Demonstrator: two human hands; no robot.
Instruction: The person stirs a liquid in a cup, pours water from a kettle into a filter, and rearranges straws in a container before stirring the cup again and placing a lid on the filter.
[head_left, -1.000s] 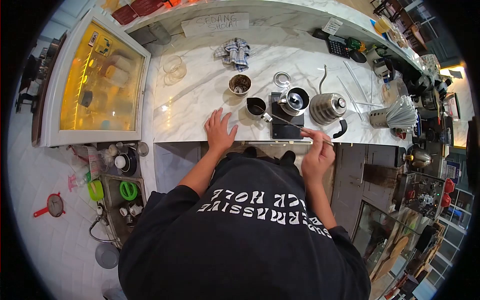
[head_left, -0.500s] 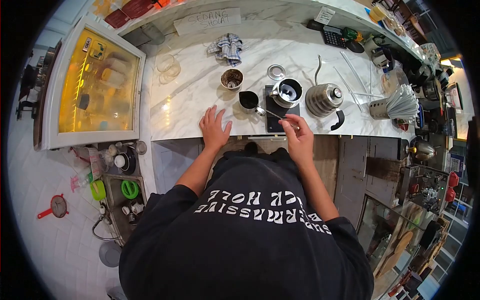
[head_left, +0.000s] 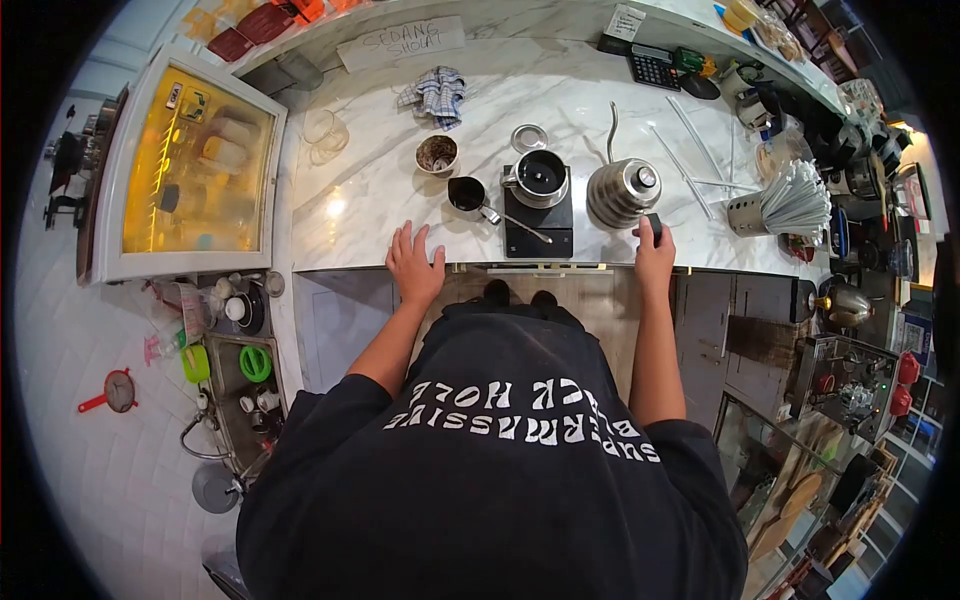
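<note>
My right hand [head_left: 655,255] is closed around the black handle of a steel gooseneck kettle [head_left: 622,195], which stands on the counter. My left hand [head_left: 415,268] rests at the counter's front edge with its fingers spread, holding nothing. Between them, a black digital scale [head_left: 525,242] bears a metal dripper [head_left: 542,172] on a cup, with dark contents inside. A thin spoon [head_left: 527,230] lies slantwise over the scale's front part. Left of the scale are a small metal pitcher [head_left: 466,194] with a dark inside and a stained cup [head_left: 437,155]. A round metal lid [head_left: 529,138] lies behind the dripper.
A checked cloth [head_left: 438,96] and clear glasses [head_left: 325,132] are at the back left. On the right are loose straws [head_left: 683,172], a metal holder full of wrapped straws [head_left: 750,214] and a calculator [head_left: 654,68]. A lit glass-door cabinet [head_left: 200,165] stands left.
My right hand has let go of the spoon, which now lies over the scale, and has moved right to grip the kettle handle. My left hand stays at the counter edge.
</note>
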